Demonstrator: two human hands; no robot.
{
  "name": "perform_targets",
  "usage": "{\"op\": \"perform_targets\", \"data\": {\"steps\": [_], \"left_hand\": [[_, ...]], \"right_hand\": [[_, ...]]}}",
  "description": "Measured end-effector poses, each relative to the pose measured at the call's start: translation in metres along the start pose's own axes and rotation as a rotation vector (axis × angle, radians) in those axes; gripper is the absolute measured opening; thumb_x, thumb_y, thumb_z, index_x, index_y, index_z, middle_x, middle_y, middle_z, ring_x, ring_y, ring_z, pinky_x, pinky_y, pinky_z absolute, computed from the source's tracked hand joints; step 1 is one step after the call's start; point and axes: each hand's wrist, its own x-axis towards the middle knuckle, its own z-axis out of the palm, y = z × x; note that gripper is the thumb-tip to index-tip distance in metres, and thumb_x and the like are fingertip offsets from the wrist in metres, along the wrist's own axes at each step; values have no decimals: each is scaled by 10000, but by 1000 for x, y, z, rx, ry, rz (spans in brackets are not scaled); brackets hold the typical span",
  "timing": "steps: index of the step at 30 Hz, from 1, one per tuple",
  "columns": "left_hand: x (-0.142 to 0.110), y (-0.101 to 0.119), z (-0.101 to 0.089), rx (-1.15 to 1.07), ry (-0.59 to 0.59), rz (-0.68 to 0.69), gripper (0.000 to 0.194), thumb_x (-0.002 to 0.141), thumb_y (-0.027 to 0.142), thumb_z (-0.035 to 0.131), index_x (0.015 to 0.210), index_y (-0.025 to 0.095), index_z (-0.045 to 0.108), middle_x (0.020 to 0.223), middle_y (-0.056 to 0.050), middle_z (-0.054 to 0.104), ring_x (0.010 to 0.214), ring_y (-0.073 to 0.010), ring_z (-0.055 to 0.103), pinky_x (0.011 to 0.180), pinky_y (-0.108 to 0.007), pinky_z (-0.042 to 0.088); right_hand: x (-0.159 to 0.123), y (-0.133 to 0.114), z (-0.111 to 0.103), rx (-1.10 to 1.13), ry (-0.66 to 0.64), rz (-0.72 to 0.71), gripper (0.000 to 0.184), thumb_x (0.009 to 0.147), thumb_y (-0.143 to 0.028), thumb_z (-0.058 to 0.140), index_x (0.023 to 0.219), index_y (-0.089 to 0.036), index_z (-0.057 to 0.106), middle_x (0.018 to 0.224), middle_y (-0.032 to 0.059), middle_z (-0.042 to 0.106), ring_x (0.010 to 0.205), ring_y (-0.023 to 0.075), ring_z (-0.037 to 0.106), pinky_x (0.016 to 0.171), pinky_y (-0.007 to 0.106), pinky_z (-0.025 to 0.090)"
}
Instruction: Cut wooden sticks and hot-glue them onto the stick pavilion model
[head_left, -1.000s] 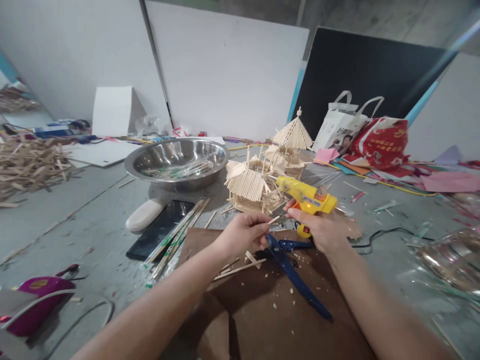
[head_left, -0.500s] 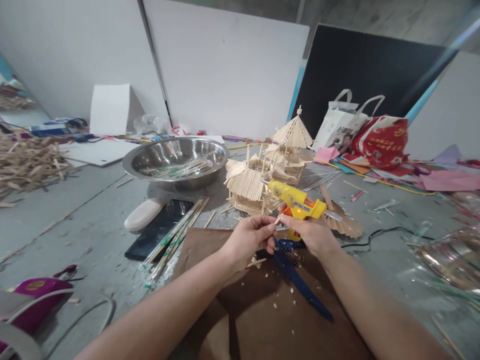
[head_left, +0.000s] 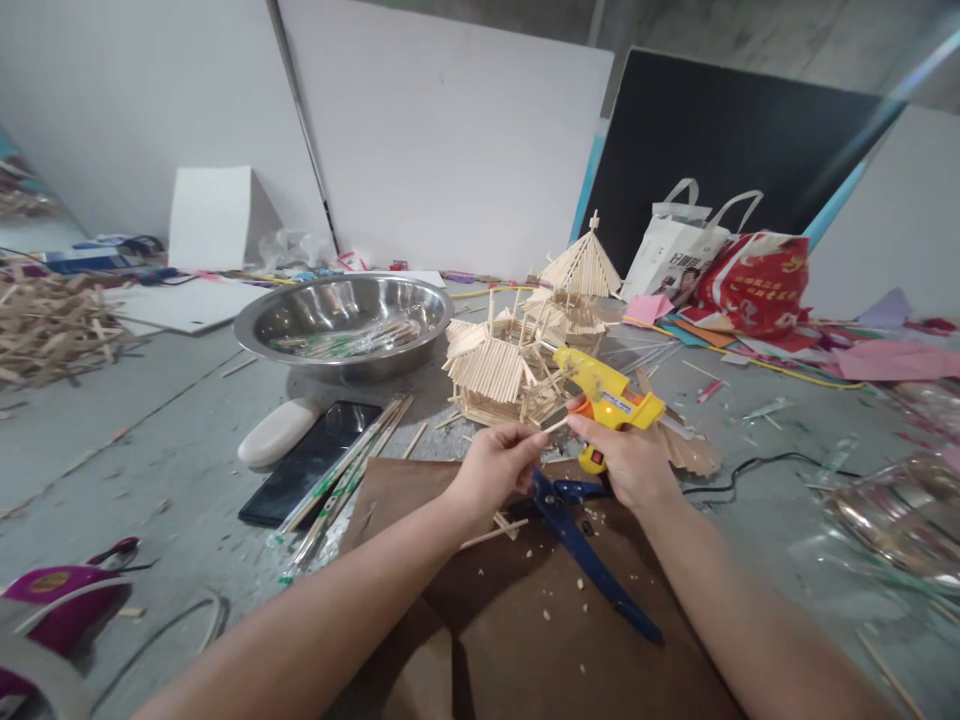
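Between the thumb and fingers of my left hand (head_left: 495, 465) is a short wooden stick (head_left: 556, 426), its free end pointing right. My right hand (head_left: 626, 455) is wrapped round a yellow hot glue gun (head_left: 611, 390) with a lit orange switch; its nozzle points left, and its thumb is close to the stick's end. Just beyond both hands stands a small pavilion model (head_left: 495, 370) built of wooden sticks. Blue-handled cutters (head_left: 592, 565) lie under my hands on a brown sheet (head_left: 525, 640), among cut stick pieces and small chips.
A steel basin (head_left: 262, 350) holding packed sticks stands behind to the left. Nearer are a phone (head_left: 300, 470), a white case (head_left: 277, 432) and bundled sticks (head_left: 345, 480). A second model with a pointed roof (head_left: 583, 268) and bags (head_left: 757, 285) stand at the back. A black cord (head_left: 772, 462) runs right.
The glue gun moved left over the stick's end, then back right. My left hand shifted right, then slightly back left, still pinching the stick.
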Motion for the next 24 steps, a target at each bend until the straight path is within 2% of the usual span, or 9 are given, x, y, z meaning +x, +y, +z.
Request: {"op": "perform_targets", "data": {"steps": [4, 9, 15, 24], "left_hand": [[15, -10, -2, -239, 116, -2, 245, 584, 354, 636, 645, 131, 554, 447, 59, 453, 318, -24, 365, 317, -159, 276], [14, -13, 4, -495, 117, -101, 278, 570, 343, 654, 741, 145, 559, 523, 54, 489, 338, -18, 381, 330, -154, 291], [2, -11, 11, -411, -1, -112, 272, 590, 376, 636, 695, 142, 543, 512, 55, 477, 334, -20, 381, 325, -157, 285], [1, -14, 5, -303, 7, -70, 280, 614, 399, 607, 660, 133, 534, 467, 58, 452, 320, -21, 368, 332, -167, 288]], "right_hand": [[4, -2, -4, 58, 23, -5, 169, 546, -192, 679, 682, -186, 579, 709, -29, 609, 611, 89, 559, 612, 245, 460], [6, 2, -4, 34, 48, -4, 190, 560, -194, 671, 729, -197, 585, 710, -32, 614, 631, 101, 574, 636, 256, 463], [2, 14, 0, -46, 43, -22, 173, 570, -208, 659, 733, -193, 604, 741, -13, 630, 701, 137, 581, 683, 284, 459], [-1, 16, 3, 46, 11, -9, 184, 575, -221, 662, 741, -180, 594, 723, -14, 611, 690, 132, 560, 676, 287, 445]]}}
